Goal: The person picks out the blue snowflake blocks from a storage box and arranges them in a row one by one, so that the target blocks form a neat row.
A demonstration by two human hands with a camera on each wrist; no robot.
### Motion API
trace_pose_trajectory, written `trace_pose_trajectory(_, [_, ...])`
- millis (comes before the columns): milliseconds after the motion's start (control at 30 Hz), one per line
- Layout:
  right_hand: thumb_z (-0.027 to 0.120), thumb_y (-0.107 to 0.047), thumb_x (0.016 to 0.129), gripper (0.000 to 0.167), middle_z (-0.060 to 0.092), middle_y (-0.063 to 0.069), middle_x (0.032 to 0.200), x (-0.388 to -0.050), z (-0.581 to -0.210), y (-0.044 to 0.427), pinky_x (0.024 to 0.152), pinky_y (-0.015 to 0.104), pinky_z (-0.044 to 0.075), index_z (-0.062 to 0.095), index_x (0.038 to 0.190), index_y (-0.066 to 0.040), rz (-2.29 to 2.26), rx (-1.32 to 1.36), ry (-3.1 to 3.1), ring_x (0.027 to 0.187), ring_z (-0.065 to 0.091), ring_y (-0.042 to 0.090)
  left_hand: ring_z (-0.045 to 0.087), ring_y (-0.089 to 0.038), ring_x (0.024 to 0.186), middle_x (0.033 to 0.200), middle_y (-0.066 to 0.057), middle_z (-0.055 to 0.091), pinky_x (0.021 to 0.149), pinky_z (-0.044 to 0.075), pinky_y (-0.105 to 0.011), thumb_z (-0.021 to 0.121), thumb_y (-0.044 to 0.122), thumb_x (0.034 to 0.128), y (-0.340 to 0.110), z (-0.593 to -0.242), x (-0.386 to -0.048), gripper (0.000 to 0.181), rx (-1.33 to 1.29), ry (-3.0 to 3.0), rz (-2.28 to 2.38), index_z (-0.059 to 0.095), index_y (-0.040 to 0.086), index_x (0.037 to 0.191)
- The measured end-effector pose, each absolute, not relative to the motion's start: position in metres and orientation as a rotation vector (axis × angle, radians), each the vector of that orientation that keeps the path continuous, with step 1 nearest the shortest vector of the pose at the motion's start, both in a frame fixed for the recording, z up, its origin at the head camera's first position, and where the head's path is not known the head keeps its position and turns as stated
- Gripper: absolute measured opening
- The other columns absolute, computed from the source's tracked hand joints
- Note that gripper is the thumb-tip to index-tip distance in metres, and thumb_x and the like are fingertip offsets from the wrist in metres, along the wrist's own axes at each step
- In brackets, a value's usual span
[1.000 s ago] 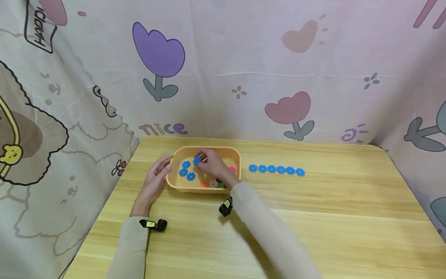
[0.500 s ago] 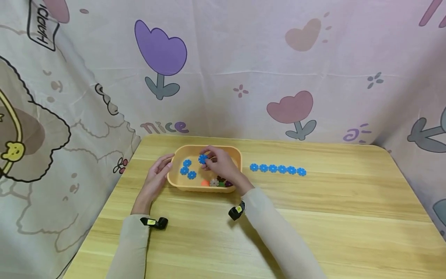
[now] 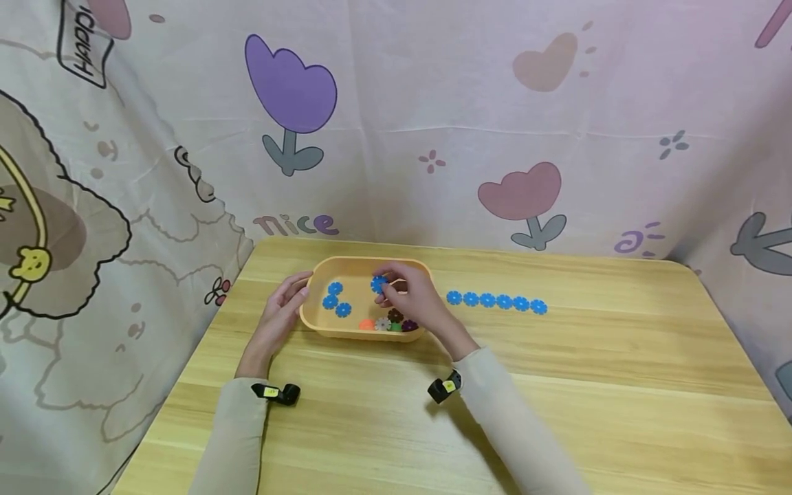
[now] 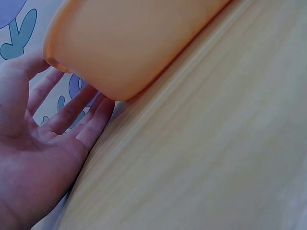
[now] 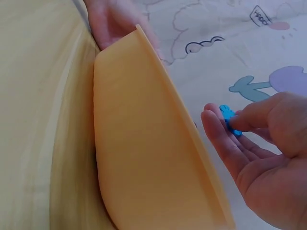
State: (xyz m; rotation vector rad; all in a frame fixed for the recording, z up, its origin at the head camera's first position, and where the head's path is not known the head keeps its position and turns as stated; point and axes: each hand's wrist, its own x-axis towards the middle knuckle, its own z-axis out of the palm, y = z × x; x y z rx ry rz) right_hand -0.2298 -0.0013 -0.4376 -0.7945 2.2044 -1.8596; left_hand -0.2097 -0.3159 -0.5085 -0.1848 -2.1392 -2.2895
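A yellow-orange tray (image 3: 365, 335) stands on the table. The right hand (image 3: 411, 295) is above its right part, pinching a blue flower-shaped piece (image 3: 378, 284) between thumb and fingers; the right wrist view shows the blue piece (image 5: 227, 115) held above the rim. Against the tray's left end rests the left hand (image 3: 278, 320); in the left wrist view its relaxed fingers (image 4: 72, 112) touch the tray's end wall (image 4: 120, 43). Inside the tray at left lie several blue pieces (image 3: 331, 302). At its near right side are an orange piece (image 3: 368, 324), a white one (image 3: 383, 324) and several darker ones.
Several blue flower pieces (image 3: 487, 300) lie in a row on the wooden table (image 3: 588, 357), right of the tray. A printed cloth (image 3: 396, 82) hangs behind the table and along both sides. Each wrist wears a small black camera.
The right hand has moved rightward above the tray with the blue piece pinched in it. The left hand stays at the tray's left end. The head view has shifted slightly.
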Motion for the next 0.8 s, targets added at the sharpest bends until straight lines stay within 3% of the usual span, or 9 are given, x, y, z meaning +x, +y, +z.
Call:
trace_pose_trajectory(167, [0.063,0.008,0.097,0.033,0.067,0.014,0.105,-0.222,-0.436,0.011,0.078,0.041,0.063,0.064,0.128,-0.004,-1.855,-0.814,2.233,0.091,0.072,0.041,0.049,-0.02,0.135,0.155,-0.019,0.041,0.1,0.053,-0.028,0.055,0.02,0.1083,-0.315,-0.508,-0.211,0.049,-0.183,-2.15,-2.284,0.043,0.002,0.152])
trace_pose_trajectory(300, [0.068,0.005,0.095,0.036,0.068,0.01,0.109,-0.217,-0.433,0.021,0.079,0.031,0.062,0.065,0.13,-0.006,-1.801,-0.863,2.346,0.094,0.073,0.03,0.047,-0.023,0.136,0.157,-0.021,0.039,0.1,0.052,-0.027,0.055,0.02,0.1083,-0.315,-0.508,-0.211,0.049,-0.182,-2.159,-2.278,0.043,0.002,0.152])
trace_pose_trajectory(433, [0.071,0.003,0.094,0.037,0.07,0.008,0.111,-0.213,-0.432,0.031,0.082,0.033,0.062,0.066,0.129,-0.007,-1.771,-0.899,2.429,0.096,0.071,0.022,0.045,-0.027,0.139,0.158,-0.023,0.037,0.101,0.052,-0.028,0.056,0.021,0.1082,-0.315,-0.507,-0.211,0.049,-0.19,-2.163,-2.276,0.043,0.003,0.152])
trace_pose_trajectory(633, [0.072,0.0,0.094,0.037,0.071,0.007,0.108,-0.208,-0.431,0.044,0.082,0.039,0.062,0.067,0.129,-0.009,-1.746,-0.898,2.471,0.095,0.069,0.021,0.042,-0.031,0.141,0.158,-0.024,0.036,0.102,0.052,-0.029,0.056,0.021,0.1081,-0.316,-0.507,-0.211,0.049,-0.199,-2.161,-2.271,0.044,0.003,0.152])
trace_pose_trajectory(800, [0.073,0.0,0.093,0.037,0.072,0.006,0.11,-0.204,-0.43,0.054,0.082,0.034,0.061,0.067,0.129,-0.009,-1.732,-0.894,2.507,0.095,0.068,0.02,0.044,-0.028,0.139,0.157,-0.026,0.036,0.101,0.052,-0.028,0.055,0.02,0.1084,-0.317,-0.508,-0.21,0.049,-0.187,-2.156,-2.274,0.042,0.002,0.152])
